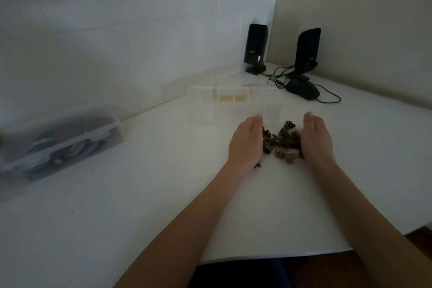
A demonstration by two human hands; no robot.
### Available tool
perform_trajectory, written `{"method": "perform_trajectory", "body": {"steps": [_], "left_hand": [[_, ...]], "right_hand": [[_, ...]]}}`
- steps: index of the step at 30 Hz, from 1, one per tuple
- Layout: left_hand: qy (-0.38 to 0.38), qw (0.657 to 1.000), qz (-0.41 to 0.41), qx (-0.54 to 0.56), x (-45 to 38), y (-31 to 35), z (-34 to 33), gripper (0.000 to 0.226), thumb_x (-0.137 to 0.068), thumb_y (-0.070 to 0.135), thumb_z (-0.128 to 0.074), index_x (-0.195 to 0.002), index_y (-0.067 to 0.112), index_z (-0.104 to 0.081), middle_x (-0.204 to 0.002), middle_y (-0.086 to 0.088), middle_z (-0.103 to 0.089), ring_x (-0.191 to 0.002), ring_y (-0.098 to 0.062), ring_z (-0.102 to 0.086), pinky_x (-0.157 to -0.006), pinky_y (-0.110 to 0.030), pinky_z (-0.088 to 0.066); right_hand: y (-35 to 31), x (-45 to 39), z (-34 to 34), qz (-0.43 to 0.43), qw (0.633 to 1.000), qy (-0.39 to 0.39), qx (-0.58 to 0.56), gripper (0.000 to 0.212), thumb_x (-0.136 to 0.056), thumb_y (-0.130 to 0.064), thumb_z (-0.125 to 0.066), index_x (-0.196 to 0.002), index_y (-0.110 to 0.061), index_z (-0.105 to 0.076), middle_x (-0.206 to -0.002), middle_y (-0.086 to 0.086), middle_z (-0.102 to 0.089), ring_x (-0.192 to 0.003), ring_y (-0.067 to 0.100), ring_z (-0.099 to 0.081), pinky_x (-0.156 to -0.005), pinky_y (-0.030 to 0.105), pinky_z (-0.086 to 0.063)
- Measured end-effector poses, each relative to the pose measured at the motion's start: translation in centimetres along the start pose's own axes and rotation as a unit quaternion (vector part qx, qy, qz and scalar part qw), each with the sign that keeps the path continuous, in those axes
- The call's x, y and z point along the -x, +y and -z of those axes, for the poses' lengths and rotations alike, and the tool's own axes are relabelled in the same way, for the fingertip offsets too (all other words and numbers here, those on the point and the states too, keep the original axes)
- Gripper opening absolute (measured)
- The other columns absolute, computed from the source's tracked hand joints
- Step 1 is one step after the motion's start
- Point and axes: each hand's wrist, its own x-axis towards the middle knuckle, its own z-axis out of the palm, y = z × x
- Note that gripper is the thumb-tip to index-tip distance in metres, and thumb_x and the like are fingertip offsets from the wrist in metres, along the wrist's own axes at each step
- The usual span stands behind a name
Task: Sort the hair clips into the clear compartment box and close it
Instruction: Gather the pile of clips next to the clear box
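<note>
A heap of small brown and tan hair clips (pixel 284 144) lies on the white table. My left hand (pixel 247 141) stands on its edge against the heap's left side, fingers straight. My right hand (pixel 315 139) stands the same way against the right side. One stray dark clip (pixel 257 165) lies by my left wrist. Just beyond the heap sits the clear compartment box (pixel 230 106), open, with its lid lying back toward the wall; a few far cells show yellowish contents.
A closed clear storage box (pixel 60 145) with dark and coloured items stands at the left by the wall. Two black speakers (pixel 255 48) (pixel 307 50), a black mouse (pixel 302 92) and their cables occupy the far corner. The table's front edge (pixel 275 255) runs below my forearms.
</note>
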Motion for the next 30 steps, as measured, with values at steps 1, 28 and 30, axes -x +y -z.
{"method": "perform_trajectory", "body": {"steps": [1, 28, 30], "left_hand": [[0.000, 1.000, -0.002, 0.008, -0.1, 0.4, -0.8, 0.037, -0.103, 0.041, -0.022, -0.068, 0.036, -0.033, -0.072, 0.017, -0.038, -0.068, 0.005, -0.038, -0.080, -0.024, -0.029], [0.218, 0.942, 0.177, 0.183, -9.0, -5.8, 12.3, 0.036, -0.090, 0.042, -0.052, -0.109, 0.011, -0.055, -0.116, -0.017, -0.060, -0.100, -0.029, -0.061, -0.089, -0.037, -0.048], [0.162, 0.942, 0.184, 0.231, -9.5, -5.5, 12.5, 0.021, -0.091, 0.041, -0.052, -0.087, 0.020, -0.056, -0.077, -0.002, -0.065, -0.061, -0.014, -0.060, -0.060, -0.023, -0.048]], "right_hand": [[0.1, -0.2, 0.4, 0.002, 1.000, -0.003, 0.003, 0.049, -0.101, -0.041, -0.025, -0.133, -0.010, -0.043, -0.128, 0.011, -0.052, -0.103, 0.018, -0.044, -0.086, 0.028, -0.028], [0.0, 0.8, -0.2, 0.106, 0.979, -0.155, 0.077, 0.050, -0.098, -0.045, -0.030, -0.115, -0.011, -0.063, -0.120, 0.007, -0.063, -0.102, 0.015, -0.054, -0.086, 0.026, -0.035], [0.0, 1.1, -0.5, 0.137, 0.971, -0.170, 0.098, 0.046, -0.098, -0.043, -0.032, -0.116, -0.013, -0.062, -0.123, 0.004, -0.062, -0.107, 0.016, -0.053, -0.087, 0.023, -0.032]]}}
